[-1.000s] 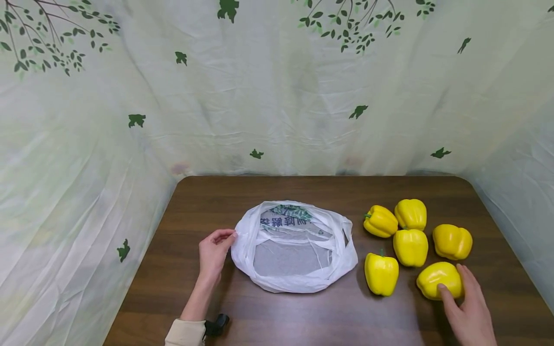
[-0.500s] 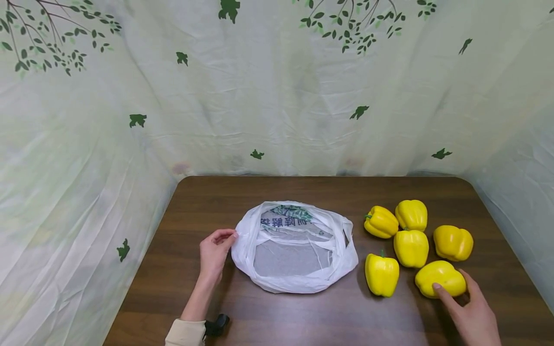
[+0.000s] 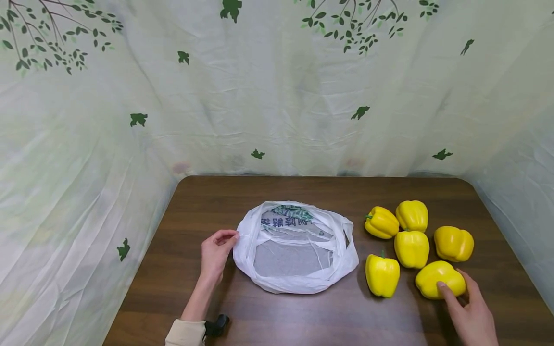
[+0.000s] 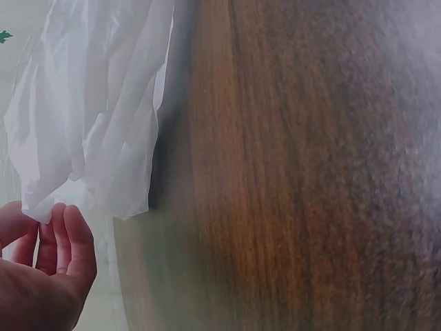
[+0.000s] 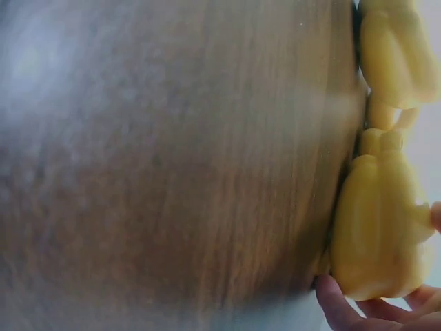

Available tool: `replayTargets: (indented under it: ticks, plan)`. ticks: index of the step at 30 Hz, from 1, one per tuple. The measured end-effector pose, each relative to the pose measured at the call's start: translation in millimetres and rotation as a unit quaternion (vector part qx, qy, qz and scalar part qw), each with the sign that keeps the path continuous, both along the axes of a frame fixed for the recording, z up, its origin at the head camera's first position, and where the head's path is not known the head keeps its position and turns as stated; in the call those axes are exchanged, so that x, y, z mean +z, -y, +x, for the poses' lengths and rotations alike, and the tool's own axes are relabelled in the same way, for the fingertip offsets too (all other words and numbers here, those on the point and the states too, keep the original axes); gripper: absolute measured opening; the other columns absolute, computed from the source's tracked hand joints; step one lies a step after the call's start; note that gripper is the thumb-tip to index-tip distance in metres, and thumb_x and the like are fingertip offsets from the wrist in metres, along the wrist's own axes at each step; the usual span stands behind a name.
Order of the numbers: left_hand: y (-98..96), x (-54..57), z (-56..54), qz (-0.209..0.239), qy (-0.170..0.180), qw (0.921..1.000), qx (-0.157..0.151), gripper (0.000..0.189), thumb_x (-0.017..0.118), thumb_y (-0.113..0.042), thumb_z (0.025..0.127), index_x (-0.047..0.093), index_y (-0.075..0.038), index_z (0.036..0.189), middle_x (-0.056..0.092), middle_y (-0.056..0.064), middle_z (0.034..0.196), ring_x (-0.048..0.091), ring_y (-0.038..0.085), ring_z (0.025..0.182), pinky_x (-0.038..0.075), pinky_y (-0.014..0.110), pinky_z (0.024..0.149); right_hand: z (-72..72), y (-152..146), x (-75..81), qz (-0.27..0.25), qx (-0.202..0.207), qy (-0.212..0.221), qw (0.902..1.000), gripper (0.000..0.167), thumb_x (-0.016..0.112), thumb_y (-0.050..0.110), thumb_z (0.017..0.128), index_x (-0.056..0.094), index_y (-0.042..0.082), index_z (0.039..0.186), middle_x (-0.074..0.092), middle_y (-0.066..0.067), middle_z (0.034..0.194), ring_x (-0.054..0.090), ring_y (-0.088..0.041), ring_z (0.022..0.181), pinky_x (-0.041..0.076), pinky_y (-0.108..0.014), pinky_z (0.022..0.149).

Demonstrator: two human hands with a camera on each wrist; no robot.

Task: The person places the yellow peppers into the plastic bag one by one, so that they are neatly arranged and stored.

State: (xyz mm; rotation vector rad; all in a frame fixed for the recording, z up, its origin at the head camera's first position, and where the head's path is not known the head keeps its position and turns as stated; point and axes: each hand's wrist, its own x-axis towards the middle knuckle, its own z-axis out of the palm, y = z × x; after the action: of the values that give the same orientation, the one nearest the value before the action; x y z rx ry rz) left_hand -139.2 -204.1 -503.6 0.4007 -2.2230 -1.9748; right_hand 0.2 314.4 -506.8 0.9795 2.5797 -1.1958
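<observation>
A white plastic bag [image 3: 303, 283] with green and dark print inside lies with its mouth spread wide on the table. My left hand [image 3: 216, 254] pinches the bag's left edge between thumb and fingertips; the left wrist view shows the thin film [image 4: 89, 103] gathered at the fingertips. At the right, my right hand [image 3: 472, 307] holds a yellow bell pepper [image 3: 439, 278] lying on its side, thumb on the near face and fingers round the right end. In the right wrist view this pepper [image 5: 379, 221] appears low against the tabletop, fingers about its end.
Several other yellow bell peppers stand or lie close by, one [image 3: 382, 276] between bag and held pepper, another [image 3: 453, 243] just behind it. The brown wooden table [image 3: 303, 322] has a rounded back edge, and a leaf-printed curtain [image 3: 281, 96] hangs around it.
The right thumb has shifted slightly on the pepper, and the hand now sits closer around its right end. The pepper has turned a little. Left hand and bag stay as they were.
</observation>
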Motion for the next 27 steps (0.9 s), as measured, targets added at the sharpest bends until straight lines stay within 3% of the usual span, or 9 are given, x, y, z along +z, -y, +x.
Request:
replayTargets:
  ticks: [7,13,18,24,26,27]
  plan:
    - [0.3,-0.7,-0.4,0.000,0.000,1.0000,-0.002,0.018,0.075,-0.002,0.085,0.071,0.007,0.100,0.069,0.013,0.089,0.061,0.014,0.073,0.051,0.023,0.068,0.5,2.2,-1.0,-0.002,-0.021,-0.014,0.9997,0.088,0.048,0.057,0.096,0.017,-0.002,0.154,0.032,-0.036,0.145,0.038,-0.050,0.123,0.033,-0.063,0.097]
    - [0.3,-0.7,-0.5,-0.001,0.003,1.0000,-0.004,0.019,0.075,-0.003,0.086,0.071,0.008,0.102,0.069,0.013,0.091,0.061,0.016,0.075,0.051,0.023,0.069,-0.3,5.2,2.6,0.000,-0.074,-0.046,0.9962,0.088,0.055,0.053,0.094,0.019,-0.001,0.154,0.032,-0.031,0.148,0.040,-0.045,0.125,0.042,-0.052,0.090]
    - [0.8,2.6,0.2,0.007,0.009,0.9999,-0.005,0.019,0.074,-0.002,0.086,0.071,0.008,0.102,0.069,0.014,0.092,0.061,0.018,0.077,0.052,0.024,0.070,-0.7,7.1,7.2,-0.015,-0.108,-0.063,0.9920,0.089,0.059,0.051,0.093,0.017,0.000,0.154,0.025,-0.029,0.153,0.035,-0.045,0.129,0.039,-0.056,0.098]
    - [0.6,-1.1,-0.2,0.004,0.003,1.0000,-0.002,0.020,0.074,-0.002,0.086,0.071,0.008,0.102,0.068,0.015,0.093,0.061,0.016,0.075,0.051,0.023,0.069,-1.4,10.0,15.0,-0.019,-0.113,-0.079,0.9902,0.088,0.062,0.048,0.093,0.017,0.003,0.154,0.026,-0.027,0.153,0.035,-0.043,0.129,0.036,-0.058,0.102]
    - [0.7,-1.4,-0.3,0.005,0.002,1.0000,-0.003,0.020,0.074,-0.002,0.086,0.071,0.008,0.102,0.068,0.015,0.093,0.061,0.016,0.075,0.051,0.022,0.069,-1.3,10.6,18.1,-0.020,-0.112,-0.083,0.9900,0.089,0.063,0.048,0.092,0.016,0.006,0.155,0.026,-0.025,0.154,0.036,-0.042,0.130,0.037,-0.055,0.103]
    - [0.6,-1.5,-0.3,0.006,0.003,1.0000,-0.003,0.020,0.074,-0.002,0.086,0.071,0.008,0.103,0.068,0.015,0.093,0.061,0.016,0.075,0.051,0.022,0.069,-1.0,10.7,19.5,-0.019,-0.111,-0.087,0.9899,0.089,0.064,0.047,0.091,0.017,0.007,0.155,0.026,-0.023,0.155,0.038,-0.042,0.130,0.040,-0.048,0.103]
